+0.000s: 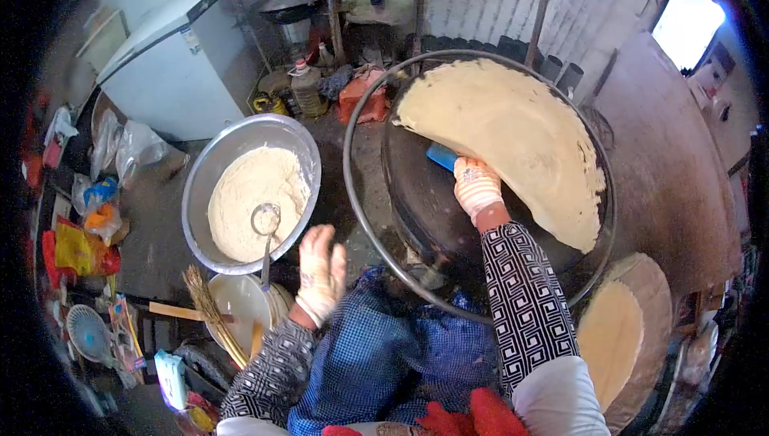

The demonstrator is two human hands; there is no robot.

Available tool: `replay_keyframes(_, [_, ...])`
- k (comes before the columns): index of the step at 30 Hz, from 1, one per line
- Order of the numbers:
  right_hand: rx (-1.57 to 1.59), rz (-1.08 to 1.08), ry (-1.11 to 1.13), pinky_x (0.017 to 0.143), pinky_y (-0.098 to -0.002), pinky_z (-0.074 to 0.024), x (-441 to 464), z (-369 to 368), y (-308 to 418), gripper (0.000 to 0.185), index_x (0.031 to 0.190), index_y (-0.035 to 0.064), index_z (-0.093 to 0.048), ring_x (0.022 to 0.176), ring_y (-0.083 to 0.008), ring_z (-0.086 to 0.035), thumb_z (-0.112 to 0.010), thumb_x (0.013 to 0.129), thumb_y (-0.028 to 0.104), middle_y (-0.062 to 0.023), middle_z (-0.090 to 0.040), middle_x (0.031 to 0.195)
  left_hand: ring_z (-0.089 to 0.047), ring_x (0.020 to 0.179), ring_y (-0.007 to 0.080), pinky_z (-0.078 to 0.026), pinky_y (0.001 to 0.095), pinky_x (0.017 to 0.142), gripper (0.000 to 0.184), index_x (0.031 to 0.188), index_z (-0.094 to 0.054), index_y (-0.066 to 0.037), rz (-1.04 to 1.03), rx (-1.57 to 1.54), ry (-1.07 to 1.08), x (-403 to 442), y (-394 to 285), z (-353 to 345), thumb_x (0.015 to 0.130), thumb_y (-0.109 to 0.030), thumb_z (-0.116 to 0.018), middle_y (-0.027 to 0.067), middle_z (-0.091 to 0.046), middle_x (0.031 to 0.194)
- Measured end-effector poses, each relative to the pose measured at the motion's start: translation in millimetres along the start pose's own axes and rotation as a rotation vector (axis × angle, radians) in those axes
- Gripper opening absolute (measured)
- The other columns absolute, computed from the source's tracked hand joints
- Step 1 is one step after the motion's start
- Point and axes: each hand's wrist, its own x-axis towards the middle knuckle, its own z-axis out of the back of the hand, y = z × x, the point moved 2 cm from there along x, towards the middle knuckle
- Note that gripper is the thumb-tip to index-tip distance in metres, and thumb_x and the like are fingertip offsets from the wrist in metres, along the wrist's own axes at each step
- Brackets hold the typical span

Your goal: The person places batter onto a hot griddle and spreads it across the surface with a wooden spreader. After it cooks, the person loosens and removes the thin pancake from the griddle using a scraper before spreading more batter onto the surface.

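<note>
My right hand (478, 188), in a striped pale glove, is closed on a blue scraper (442, 156) at the near edge of a large thin crepe (505, 124). The crepe covers the far right part of a round dark griddle (424, 188), leaving a bare dark area on the near left. My left hand (320, 276), also gloved, hangs open and holds nothing, close to the near right rim of a metal basin (196, 204). Pale batter (240, 196) fills much of the basin, and a ladle (266, 220) rests in it with its handle toward me.
A metal ring (350, 156) surrounds the griddle. To the right stand a brown board (665, 172) and a round tray with a finished crepe (613, 332) on it. A bucket (276, 300) with a straw brush (210, 308) sits below the basin. Behind is a white freezer (172, 76).
</note>
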Motion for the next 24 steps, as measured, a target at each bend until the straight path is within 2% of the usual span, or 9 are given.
replay_keyframes(3, [-0.007, -0.068, 0.088, 0.09, -0.0474, -0.0491, 4.0, 13.6, 2.9, 0.029, 0.11, 0.0041, -0.062, 0.104, -0.0333, -0.065, -0.043, 0.092, 0.017, -0.0167, -0.066, 0.113, -0.051, 0.114, 0.0413, -0.041, 0.0476, 0.099, 0.036, 0.124, -0.048, 0.003, -0.055, 0.005, 0.052, 55.6, 9.6, 5.0, 0.092, -0.012, -0.054, 0.0272, -0.053, 0.121])
replay_keyframes(6, [-0.042, -0.075, -0.024, 0.091, -0.0475, -0.048, 4.0, 10.7, 0.1, 0.03, 0.113, 0.0064, -0.062, 0.106, -0.0317, -0.064, -0.044, 0.093, 0.019, -0.0147, -0.068, 0.112, -0.044, 0.126, 0.037, -0.031, 0.0494, 0.108, 0.036, 0.125, -0.053, -0.004, -0.192, 0.226, 0.444, 89.3, 37.5, -31.5, 0.093, -0.021, -0.055, 0.0169, -0.055, 0.126])
replay_keyframes(8, [-0.013, -0.099, 0.19, 0.091, -0.05, -0.0479, -3.7, 43.8, 7.3, 0.03, 0.115, 0.0074, -0.061, 0.105, -0.0316, -0.065, -0.045, 0.092, 0.018, -0.0158, -0.067, 0.111, -0.049, 0.115, 0.0264, -0.029, 0.0499, 0.105, 0.023, 0.099, -0.059, -0.016, -0.707, 0.516, 0.441, 75.0, 32.7, -57.8, 0.087, -0.033, -0.052, 0.0048, -0.062, 0.103])
replay_keyframes(11, [-0.074, -0.016, 0.12, 0.084, -0.0461, -0.052, -0.5, 21.7, 1.2, 0.031, 0.117, 0.0039, -0.058, 0.101, -0.0289, -0.066, -0.047, 0.092, 0.018, -0.0177, -0.066, 0.111, -0.058, 0.087, 0.024, -0.037, 0.0471, 0.091, 0.023, 0.073, -0.058, -0.021, -0.729, 0.609, 0.959, 15.9, -4.9, -83.8, 0.086, -0.039, -0.05, 0.0011, -0.06, 0.076])
replay_keyframes(13, [-0.119, 0.032, 0.053, 0.079, -0.0439, -0.0536, -3.3, 10.1, 3.3, 0.032, 0.118, 0.0007, -0.056, 0.098, -0.0279, -0.068, -0.048, 0.091, 0.016, -0.0178, -0.066, 0.111, -0.055, 0.065, 0.0194, -0.042, 0.0386, 0.075, 0.029, 0.064, -0.053, -0.025, -0.595, 0.393, 1.023, -10.5, -92.6, -66.0, 0.088, -0.041, -0.051, -0.002, -0.051, 0.061])
replay_keyframes(15, [0.0, -0.029, 0.029, 0.076, -0.042, -0.055, 2.9, -3.7, 1.6, 0.031, 0.117, -0.0022, -0.055, 0.09, -0.0275, -0.069, -0.047, 0.091, 0.012, -0.0182, -0.066, 0.107, -0.057, 0.066, 0.0219, -0.042, 0.0375, 0.069, 0.02, 0.077, -0.059, -0.021, -0.436, 0.274, 1.167, -47.3, -152.3, -86.1, 0.088, -0.036, -0.054, 0.0006, -0.058, 0.069])
replay_keyframes(18, [-0.738, 0.204, -0.188, 0.075, -0.0426, -0.056, 4.6, -54.5, -7.3, 0.029, 0.117, -0.0022, -0.055, 0.087, -0.0277, -0.069, -0.045, 0.092, 0.011, -0.0194, -0.067, 0.099, -0.056, 0.08, 0.0264, -0.042, 0.0394, 0.075, 0.024, 0.098, -0.06, -0.015, -0.364, -0.106, 1.164, -107.1, -197.0, -102.5, 0.09, -0.036, -0.053, 0.0066, -0.059, 0.087])
replay_keyframes(20, [-0.781, 0.213, -0.313, 0.075, -0.044, -0.056, 3.1, -59.7, -7.5, 0.03, 0.117, -0.0008, -0.055, 0.087, -0.0284, -0.069, -0.045, 0.093, 0.012, -0.0194, -0.068, 0.096, -0.053, 0.09, 0.0295, -0.04, 0.0418, 0.082, 0.029, 0.106, -0.057, -0.013, -0.275, -0.27, 1.132, -151.0, -178.8, -99.3, 0.091, -0.037, -0.051, 0.0101, -0.057, 0.097])
replay_keyframes(24, [-0.231, 0.016, -0.038, 0.086, -0.0516, -0.0516, -7.6, -17.3, -5.1, 0.033, 0.123, 0.0079, -0.056, 0.1, -0.0319, -0.066, -0.044, 0.094, 0.018, -0.0184, -0.068, 0.107, -0.048, 0.111, 0.0356, -0.037, 0.0464, 0.096, 0.043, 0.123, -0.05, -0.009, -0.017, -0.317, 1.12, -207.1, -127.5, -85.1, 0.095, -0.041, -0.047, 0.0169, -0.051, 0.119])
